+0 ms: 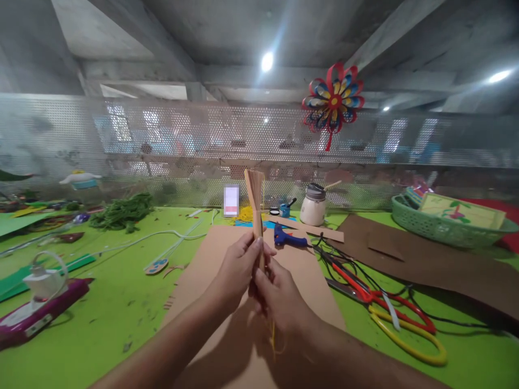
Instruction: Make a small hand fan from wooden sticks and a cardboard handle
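Note:
Upright in front of me is a narrow bundle of thin tan strips (255, 189), spread slightly at the top like a folded fan. My left hand (240, 263) grips its middle, thumb pressed along the side. Just below, my right hand (279, 292) is closed round the lower part, which the fingers mostly hide. Thin yellow string (273, 340) dangles beneath the right hand. Under both hands lies a large tan sheet (227, 243). A blue glue gun (290, 237) rests on the sheet's far right portion, beyond my right hand.
Red-and-yellow-handled scissors (377, 300) and dark cords (344, 259) lie at right, beside brown paper (438, 270). A green basket (450, 227) and a white jar (313, 205) stand behind. To the left are a purple power strip (44, 310), green stringy material (121, 210) and a white cable (154, 237).

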Demonstrator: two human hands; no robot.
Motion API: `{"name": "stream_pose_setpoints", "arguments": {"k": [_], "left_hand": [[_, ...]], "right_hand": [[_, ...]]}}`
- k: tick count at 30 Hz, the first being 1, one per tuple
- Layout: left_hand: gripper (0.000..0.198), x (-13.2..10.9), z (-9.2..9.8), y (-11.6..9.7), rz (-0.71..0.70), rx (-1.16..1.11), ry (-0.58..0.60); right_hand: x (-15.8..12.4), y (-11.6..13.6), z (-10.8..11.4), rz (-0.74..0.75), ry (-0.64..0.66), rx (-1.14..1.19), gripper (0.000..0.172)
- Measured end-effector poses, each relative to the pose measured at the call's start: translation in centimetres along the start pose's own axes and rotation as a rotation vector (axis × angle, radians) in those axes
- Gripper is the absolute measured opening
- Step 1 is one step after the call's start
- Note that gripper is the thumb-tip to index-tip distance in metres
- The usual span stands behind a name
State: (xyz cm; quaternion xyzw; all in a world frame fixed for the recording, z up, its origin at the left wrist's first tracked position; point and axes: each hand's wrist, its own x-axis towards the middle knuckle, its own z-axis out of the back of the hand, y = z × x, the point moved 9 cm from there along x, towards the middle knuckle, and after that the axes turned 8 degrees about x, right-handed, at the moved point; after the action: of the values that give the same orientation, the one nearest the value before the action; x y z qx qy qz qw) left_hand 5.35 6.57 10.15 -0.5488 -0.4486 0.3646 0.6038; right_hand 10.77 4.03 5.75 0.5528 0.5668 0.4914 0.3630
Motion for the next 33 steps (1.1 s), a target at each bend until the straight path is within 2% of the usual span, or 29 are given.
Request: {"name": "stream_pose_setpoints", "arguments": {"k": [5,11,15,26,29,31,33], "left_hand": [[0.023,1.4,1.8,-2.3,-0.107,-0.15,-0.084],[0.017,2.0,3.4,-2.6,-0.128,-0.273,-0.198],[0.019,2.1,4.2,-2.5,-0.107,-0.295,-0.234],[0.019,2.5,3.9,-2.4,-0.056,-0.325,-0.218],[0.016,2.8,3.8,-2.3,-0.061,-0.321,-0.213],[0.013,2.9,3.9,-2.3,-0.065,-0.318,-0.213],[0.008,3.0,4.1,-2.3,-0.063,-0.316,-0.205]], "right_hand": [[-1.0,-0.1,-0.4,-0.059,0.008,-0.072,0.033],[-2.3,-1.3,-1.4,-0.063,0.07,-0.149,0.049],[-2.9,-2.0,-1.7,-0.059,0.099,-0.157,0.061],[-2.9,-3.5,-2.2,-0.113,0.148,-0.042,0.066],[-3.4,-4.3,-2.7,-0.171,0.173,-0.036,0.068],[-4.2,-4.4,-3.1,-0.256,0.227,-0.054,0.06],[-4.7,-2.9,-3.2,-0.245,0.332,-0.212,0.042]]}}
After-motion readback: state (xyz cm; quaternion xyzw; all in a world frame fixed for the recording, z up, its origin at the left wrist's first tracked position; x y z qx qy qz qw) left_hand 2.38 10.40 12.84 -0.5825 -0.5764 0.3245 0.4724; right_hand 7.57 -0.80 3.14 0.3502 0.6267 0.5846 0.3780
